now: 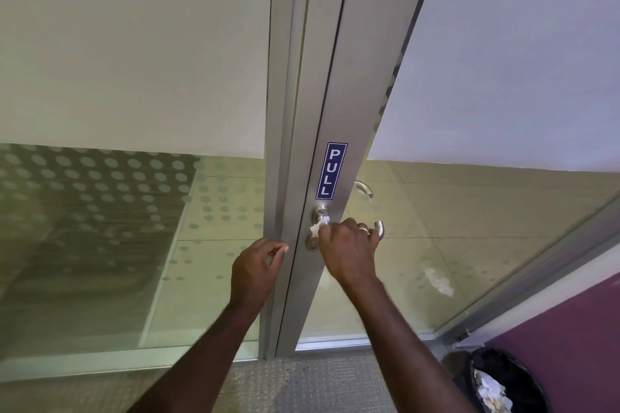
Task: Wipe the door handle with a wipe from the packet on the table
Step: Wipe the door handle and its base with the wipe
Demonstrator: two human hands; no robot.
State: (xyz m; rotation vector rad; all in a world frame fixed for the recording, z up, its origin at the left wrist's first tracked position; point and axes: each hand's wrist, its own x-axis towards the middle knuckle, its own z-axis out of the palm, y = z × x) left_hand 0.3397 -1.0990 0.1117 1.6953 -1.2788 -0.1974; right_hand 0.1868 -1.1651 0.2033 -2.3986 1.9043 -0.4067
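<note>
Both bare forearms reach up from the near edge toward the far side. The left hand [256, 265] is loosely curled, thumb and fingertips pinched together, holding nothing visible. The right hand [349, 250], further right, is closed, knuckles up, wrist slightly bent.

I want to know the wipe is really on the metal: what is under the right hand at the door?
A white wipe pokes out beside the right hand, against the door handle near its base. Only the lever's curved tip shows past the fingers; the rest is covered.
</note>
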